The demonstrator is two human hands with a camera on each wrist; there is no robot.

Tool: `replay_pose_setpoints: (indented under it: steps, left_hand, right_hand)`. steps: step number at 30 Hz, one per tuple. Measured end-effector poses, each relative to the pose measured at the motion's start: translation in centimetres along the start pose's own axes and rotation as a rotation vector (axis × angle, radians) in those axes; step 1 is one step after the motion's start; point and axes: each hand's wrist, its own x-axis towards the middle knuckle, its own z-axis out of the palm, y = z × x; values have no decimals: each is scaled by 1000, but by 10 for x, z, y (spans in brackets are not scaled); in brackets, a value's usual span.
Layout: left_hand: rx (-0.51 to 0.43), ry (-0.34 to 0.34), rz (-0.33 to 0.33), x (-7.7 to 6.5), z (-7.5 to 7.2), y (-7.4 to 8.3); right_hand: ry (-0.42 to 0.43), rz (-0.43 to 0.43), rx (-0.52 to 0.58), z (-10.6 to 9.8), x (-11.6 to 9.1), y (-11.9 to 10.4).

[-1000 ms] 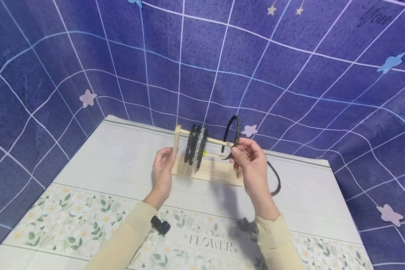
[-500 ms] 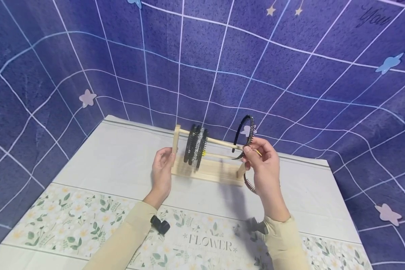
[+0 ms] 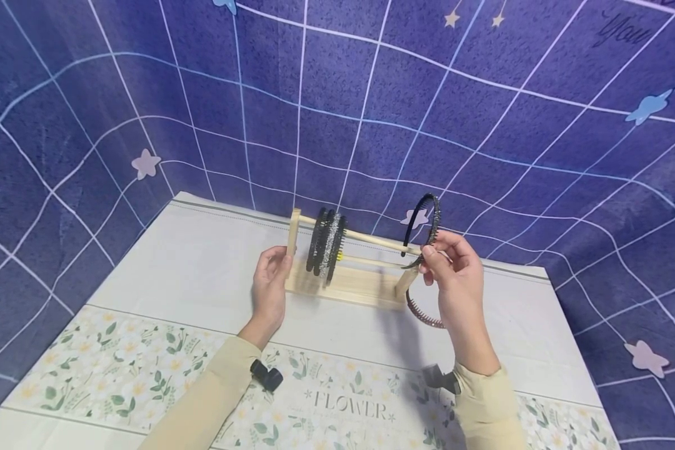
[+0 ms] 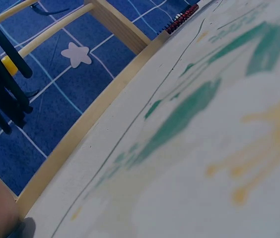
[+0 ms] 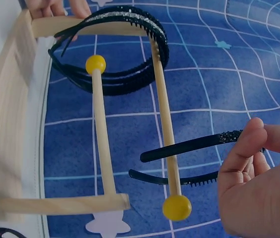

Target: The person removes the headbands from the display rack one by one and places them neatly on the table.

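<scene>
Low in the head view, two cream sleeves rise from the bottom edge over the floral cloth (image 3: 118, 369), a small black clip (image 3: 267, 375) lying beside the left sleeve. Right of centre, the right hand (image 3: 455, 281) pinches a black toothed headband (image 3: 424, 228) between thumb and fingertips, the other fingers loosely curled; the band stands upright with its open ends at the right tip of the wooden rack (image 3: 345, 265), which suits threading it over the rail. The right wrist view shows those ends (image 5: 189, 161) straddling the upper rail close to its yellow end ball (image 5: 176, 207). Left of centre, the left hand (image 3: 270, 281) holds the rack's left upright, fingers wrapped on it, seemingly to steady the frame. A reddish headband (image 3: 422, 312) lies flat on the cloth just right of the rack's base. Farther back, several dark headbands (image 3: 327, 247) hang bunched toward the rack's left end, leaving the right stretch of rail free. Behind all hangs the blue grid backdrop (image 3: 337, 100).
</scene>
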Motion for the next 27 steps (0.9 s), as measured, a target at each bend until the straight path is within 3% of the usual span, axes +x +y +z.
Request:
replay_pose_setpoints:
  steps: [18,27]
  left_hand:
    - [-23,-13,8,1,-1,-1]
    - [-22,-22,16,1,-1,-1]
  right_hand:
    - [47,-17,-40,-23,-1,-10]
    - [54,19,-43,-39,-5,-9]
